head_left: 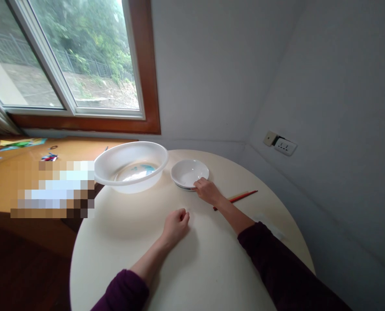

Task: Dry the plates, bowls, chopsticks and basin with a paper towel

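A small stack of white bowls stands upright near the far side of the round table. My right hand is closed on the near right rim of the stack, thumb and fingers pinching the edge. Just under that forearm lie red chopsticks, partly covered by the wrist, with a paler stick alongside. My left hand is curled into a loose fist over the table, nearer to me than the bowls, and nothing shows in it. To the left of the bowls sits a wide translucent plastic basin, with a bluish patch on its bottom.
The round cream table reaches close to the wall on the right. A clear crumpled plastic piece lies by my right sleeve. At the left stands a wooden desk with pens and papers. A socket is on the wall.
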Available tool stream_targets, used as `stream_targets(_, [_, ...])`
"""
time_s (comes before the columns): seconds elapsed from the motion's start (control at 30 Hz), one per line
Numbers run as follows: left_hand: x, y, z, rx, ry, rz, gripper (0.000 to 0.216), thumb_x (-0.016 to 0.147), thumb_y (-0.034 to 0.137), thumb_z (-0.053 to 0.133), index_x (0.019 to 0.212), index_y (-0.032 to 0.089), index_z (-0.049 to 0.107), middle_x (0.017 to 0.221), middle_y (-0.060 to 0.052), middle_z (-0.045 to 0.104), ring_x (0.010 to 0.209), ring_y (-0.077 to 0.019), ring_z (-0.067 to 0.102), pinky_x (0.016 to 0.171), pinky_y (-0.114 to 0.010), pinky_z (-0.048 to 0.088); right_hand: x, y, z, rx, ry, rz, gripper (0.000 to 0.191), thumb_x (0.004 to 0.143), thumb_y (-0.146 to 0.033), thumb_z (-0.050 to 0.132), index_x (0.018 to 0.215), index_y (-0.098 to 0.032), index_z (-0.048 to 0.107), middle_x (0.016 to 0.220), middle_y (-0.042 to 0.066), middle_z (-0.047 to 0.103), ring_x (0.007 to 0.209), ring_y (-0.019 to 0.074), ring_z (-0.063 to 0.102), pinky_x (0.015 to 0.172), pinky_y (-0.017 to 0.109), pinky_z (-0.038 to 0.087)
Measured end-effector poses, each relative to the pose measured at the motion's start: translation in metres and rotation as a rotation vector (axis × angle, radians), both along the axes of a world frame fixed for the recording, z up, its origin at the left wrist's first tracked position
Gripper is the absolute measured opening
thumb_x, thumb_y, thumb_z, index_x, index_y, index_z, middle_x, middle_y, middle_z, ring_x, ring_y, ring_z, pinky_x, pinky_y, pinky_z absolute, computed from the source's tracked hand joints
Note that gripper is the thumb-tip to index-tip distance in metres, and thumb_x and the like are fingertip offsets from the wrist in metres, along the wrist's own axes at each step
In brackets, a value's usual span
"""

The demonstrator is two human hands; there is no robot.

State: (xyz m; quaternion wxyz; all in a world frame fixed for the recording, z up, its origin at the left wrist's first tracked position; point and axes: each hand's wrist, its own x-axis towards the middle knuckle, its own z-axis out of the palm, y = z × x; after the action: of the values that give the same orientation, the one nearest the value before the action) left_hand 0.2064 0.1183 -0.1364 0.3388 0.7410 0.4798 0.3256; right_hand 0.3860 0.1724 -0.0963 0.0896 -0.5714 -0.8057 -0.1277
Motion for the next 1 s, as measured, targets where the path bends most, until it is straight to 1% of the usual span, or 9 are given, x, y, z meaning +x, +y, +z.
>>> stream_targets(0.17, [0.000,0.000,0.000,-0.001,-0.012,-0.006,0.031,0.074,0.030,0.038,0.050,0.021,0.022,0.048,0.007,0.020,0.049,-0.0095,0.024,0.050,-0.026,0.017,0.011,-0.005,0.003,0.045,0.007,-0.001,0.017,0.087,-0.016,0.044,0.085,-0.012,0.061,0.087,0.011,0.064,0.090,0.0217,0.053,0.075,0.028,0.040])
stream_targets(0.33, [-0.001,-0.001,0.002,-0.002,-0.018,-0.004,0.031,0.074,0.030,0.039,0.050,0.021,0.022,0.048,0.006,0.022,0.049,-0.0095,0.026,0.050,-0.026,0.018,0.039,-0.007,0.011,0.135,0.044,-0.048,0.025,0.092,-0.024,0.038,0.091,-0.013,0.061,0.091,0.013,0.063,0.092,0.0234,0.052,0.079,0.031,0.038])
stream_targets(0.4, [-0.001,-0.002,0.003,-0.002,-0.019,-0.005,0.031,0.074,0.030,0.039,0.050,0.021,0.022,0.048,0.006,0.022,0.049,-0.0095,0.026,0.050,-0.026,0.018,0.056,-0.007,0.013,0.184,0.070,-0.093,0.027,0.092,-0.027,0.038,0.090,-0.013,0.061,0.091,0.013,0.064,0.091,0.0236,0.052,0.078,0.031,0.038])
stream_targets(0.5, [-0.001,-0.002,0.003,-0.004,-0.017,-0.006,0.030,0.074,0.030,0.039,0.050,0.021,0.022,0.048,0.006,0.023,0.049,-0.0097,0.026,0.050,-0.026,0.018,0.081,-0.009,0.012,0.238,0.088,-0.205,0.028,0.091,-0.031,0.040,0.087,-0.014,0.061,0.088,0.012,0.064,0.089,0.0233,0.053,0.076,0.029,0.038])
stream_targets(0.6, [-0.001,-0.001,0.003,-0.009,-0.009,-0.002,0.030,0.073,0.030,0.039,0.049,0.021,0.023,0.048,0.006,0.022,0.049,-0.0097,0.026,0.050,-0.026,0.018,0.102,-0.014,0.008,0.235,0.064,-0.316,0.029,0.091,-0.032,0.041,0.085,-0.014,0.062,0.085,0.012,0.064,0.088,0.0231,0.054,0.072,0.028,0.038])
stream_targets(0.73, [0.000,0.000,0.001,-0.015,0.002,-0.002,0.030,0.073,0.030,0.039,0.049,0.021,0.024,0.049,0.007,0.022,0.049,-0.0097,0.026,0.051,-0.025,0.018,0.119,-0.023,-0.001,0.209,0.036,-0.387,0.029,0.091,-0.033,0.041,0.085,-0.015,0.063,0.083,0.012,0.065,0.088,0.0222,0.055,0.071,0.027,0.038])
stream_targets(0.87, [-0.001,0.000,0.000,-0.016,0.005,-0.006,0.030,0.074,0.031,0.039,0.050,0.021,0.024,0.049,0.006,0.022,0.050,-0.0096,0.026,0.051,-0.025,0.018,0.124,-0.027,-0.012,0.162,0.050,-0.440,0.028,0.091,-0.032,0.042,0.087,-0.015,0.063,0.088,0.011,0.065,0.090,0.0221,0.056,0.071,0.027,0.039])
stream_targets(1.0, [-0.002,-0.001,0.002,-0.012,-0.002,-0.006,0.031,0.073,0.031,0.039,0.050,0.021,0.023,0.048,0.006,0.021,0.049,-0.0095,0.026,0.051,-0.025,0.018,0.122,-0.026,-0.019,0.124,0.063,-0.447,0.026,0.090,-0.033,0.043,0.087,-0.016,0.063,0.090,0.010,0.066,0.090,0.0216,0.057,0.071,0.027,0.040])
